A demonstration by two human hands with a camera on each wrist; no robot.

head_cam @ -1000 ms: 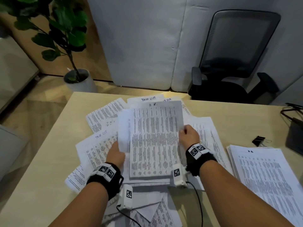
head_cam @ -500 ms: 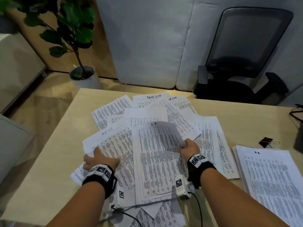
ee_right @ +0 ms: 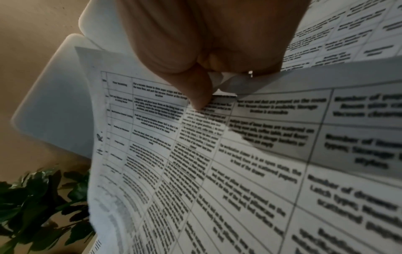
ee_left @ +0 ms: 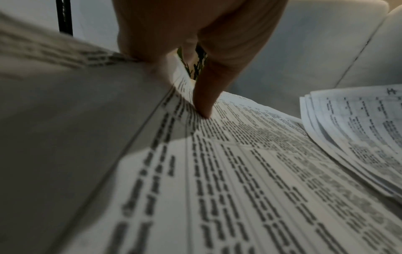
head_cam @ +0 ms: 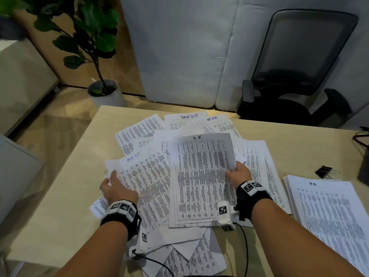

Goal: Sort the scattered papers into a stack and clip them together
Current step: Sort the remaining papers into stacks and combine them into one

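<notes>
Printed sheets lie scattered (head_cam: 257, 156) across the middle of the light wooden desk (head_cam: 65, 206). My right hand (head_cam: 231, 170) pinches the right edge of a few sheets headed "H.R." (head_cam: 201, 176), thumb on top, and that edge is raised off the pile. The right wrist view shows the same pinch by my right hand (ee_right: 217, 86) on the H.R. sheets (ee_right: 217, 171). My left hand (head_cam: 111, 176) grips the left edge of a "TASK LIST" sheet (head_cam: 147, 176); in the left wrist view its edge (ee_left: 87, 120) curls up between thumb and forefinger (ee_left: 204, 103). A squared-up stack (head_cam: 329, 216) lies at the right, and a black binder clip (head_cam: 324, 170) behind it.
A potted plant (head_cam: 103, 92) stands on the floor beyond the desk's far left corner. A black office chair (head_cam: 295, 80) faces the far side. A dark device with cables (head_cam: 363, 156) sits at the right edge. Wrist-camera cables (head_cam: 245, 246) trail over the near papers.
The bundle held upright by both hands came down onto the pile. My left hand let go and slid left to the Task List sheet. My right hand kept its hold.
</notes>
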